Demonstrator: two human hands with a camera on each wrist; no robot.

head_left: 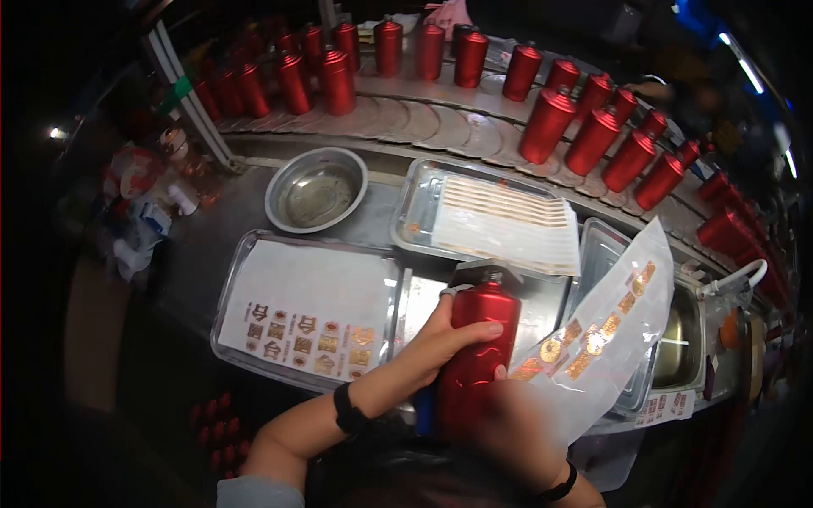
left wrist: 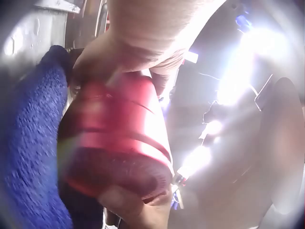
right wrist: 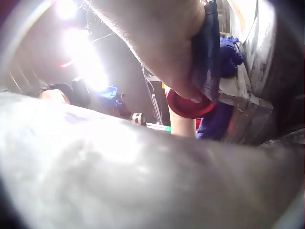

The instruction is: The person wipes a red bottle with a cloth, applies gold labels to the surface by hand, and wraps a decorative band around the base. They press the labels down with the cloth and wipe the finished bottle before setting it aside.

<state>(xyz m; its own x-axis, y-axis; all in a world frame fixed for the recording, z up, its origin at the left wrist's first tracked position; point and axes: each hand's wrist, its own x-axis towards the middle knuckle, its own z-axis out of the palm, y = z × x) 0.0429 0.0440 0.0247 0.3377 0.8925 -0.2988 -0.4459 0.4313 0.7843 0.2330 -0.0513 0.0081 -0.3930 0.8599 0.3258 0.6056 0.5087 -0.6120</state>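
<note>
My left hand [head_left: 436, 343] grips a red bottle [head_left: 483, 339] around its upper part, thumb across the front. My right hand [head_left: 529, 415], blurred, is at the bottle's lower right, one fingertip against its side. In the left wrist view, fingers [left wrist: 136, 210] press on the base edge of the bottle [left wrist: 119, 138]. The right wrist view shows the round red base [right wrist: 186, 107] with a fingertip on it. A translucent sheet of gold labels [head_left: 631, 339] slants up beside the right hand; whether that hand holds it, I cannot tell.
A label tray [head_left: 224, 326] lies left, a metal bowl [head_left: 275, 199] behind it, and a tray with striped sheets [head_left: 402, 203] at centre back. Several red bottles [head_left: 546, 127] stand along the conveyor [head_left: 385, 123]. A sink [head_left: 690, 343] is at right; a blue cloth [left wrist: 38, 138] hangs near the bottle.
</note>
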